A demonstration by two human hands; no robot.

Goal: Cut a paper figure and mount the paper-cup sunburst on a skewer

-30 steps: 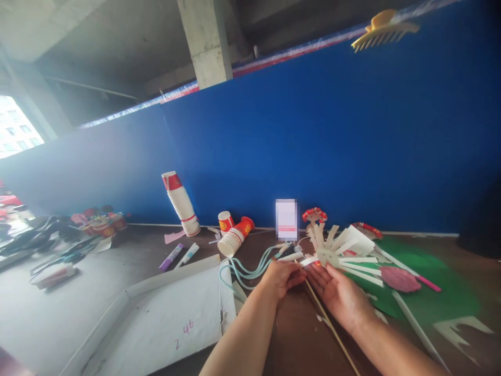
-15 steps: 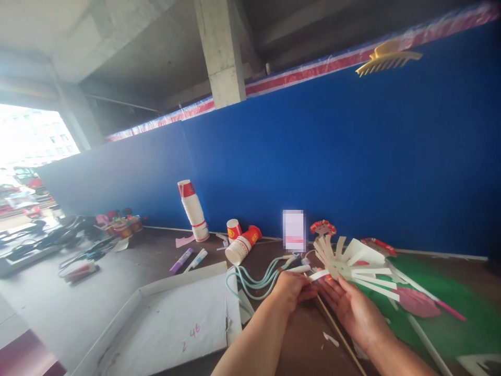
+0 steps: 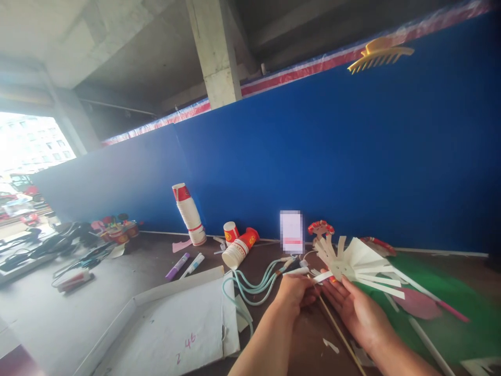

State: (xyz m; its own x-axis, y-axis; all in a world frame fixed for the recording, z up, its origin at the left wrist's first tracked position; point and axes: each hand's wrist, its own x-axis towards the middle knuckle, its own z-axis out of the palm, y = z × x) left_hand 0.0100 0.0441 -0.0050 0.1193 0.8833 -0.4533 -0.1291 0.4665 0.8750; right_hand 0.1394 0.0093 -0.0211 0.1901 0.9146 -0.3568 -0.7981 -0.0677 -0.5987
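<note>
A white paper cup (image 3: 341, 269), cut into strips that fan out all round, is held over the table between my hands. My left hand (image 3: 294, 290) is closed, its fingertips pinching the end of one strip that points left. Under the cup lies my right hand (image 3: 358, 308), palm up, its thumb and fingers supporting the cup from below. Bits of red and orange show between the fingers and the cup. A thin wooden stick (image 3: 336, 327) slants down between both hands; whether a finger touches it I cannot tell.
Behind the cup stands a red-trimmed paper figure (image 3: 321, 230). Pale blue cables (image 3: 256, 292) and a shallow white box (image 3: 172, 324) lie left. Stacked paper cups (image 3: 188, 215), tipped cups (image 3: 240, 248) and markers (image 3: 178, 266) are farther back. A green sheet (image 3: 450, 292) lies right; a blue partition (image 3: 313, 146) rises behind.
The view has shifted slightly. Both hands keep nearly the same hold on the cut cup, with its strips a little more turned.
</note>
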